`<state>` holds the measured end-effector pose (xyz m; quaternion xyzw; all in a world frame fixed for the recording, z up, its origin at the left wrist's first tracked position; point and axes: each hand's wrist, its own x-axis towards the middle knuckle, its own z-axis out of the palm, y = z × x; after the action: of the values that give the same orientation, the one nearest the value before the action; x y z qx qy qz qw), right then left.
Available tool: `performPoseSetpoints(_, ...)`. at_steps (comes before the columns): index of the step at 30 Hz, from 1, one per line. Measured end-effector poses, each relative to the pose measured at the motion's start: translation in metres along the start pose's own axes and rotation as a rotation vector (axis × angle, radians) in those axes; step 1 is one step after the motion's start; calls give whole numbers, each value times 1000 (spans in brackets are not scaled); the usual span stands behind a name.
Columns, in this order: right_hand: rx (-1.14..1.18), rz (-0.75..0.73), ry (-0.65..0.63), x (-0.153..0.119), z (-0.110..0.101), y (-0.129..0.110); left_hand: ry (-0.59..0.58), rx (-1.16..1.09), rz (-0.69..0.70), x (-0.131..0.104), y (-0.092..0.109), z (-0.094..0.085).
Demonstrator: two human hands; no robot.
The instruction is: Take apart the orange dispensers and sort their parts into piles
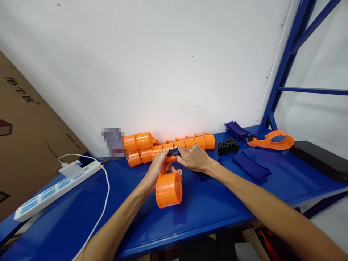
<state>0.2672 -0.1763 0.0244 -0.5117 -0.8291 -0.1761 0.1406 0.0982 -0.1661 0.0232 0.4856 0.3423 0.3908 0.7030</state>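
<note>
My left hand (157, 169) is wrapped round the handle of an orange tape dispenser (168, 190), whose round drum hangs below toward the table's front. At the dispenser's upper end sits a small black roller (173, 152) with a blue part beside it. The fingers of my right hand (194, 158) are closed on that blue part. Behind both hands lies a row of orange drums (146, 154), stacked two high at its left end. Small dark blue pieces (201, 176) lie below my right wrist, partly hidden.
Right of my hands are black rollers (228, 146), curved blue plates (251, 166), another orange dispenser (272, 140) and a black case (320, 159). A white power strip (58, 189) and cable lie left, near a cardboard box (35, 137). A white wall stands behind.
</note>
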Motion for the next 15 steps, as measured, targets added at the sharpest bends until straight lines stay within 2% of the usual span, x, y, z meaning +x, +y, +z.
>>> performPoseSetpoints(5, -47, -50, 41, 1, -3, 5, -50, 50, -51, -3, 4, 0)
performPoseSetpoints(10, -50, -70, 78, 1, -1, 5, -48, 42, -43, -3, 3, 1)
performPoseSetpoints(13, 38, -66, 131, 0, -1, 14, -70, 1, -94, -1, 6, -6)
performPoseSetpoints(15, 176, 8, 240, -2, -4, 28, -75, -70, -114, 0, 12, -14)
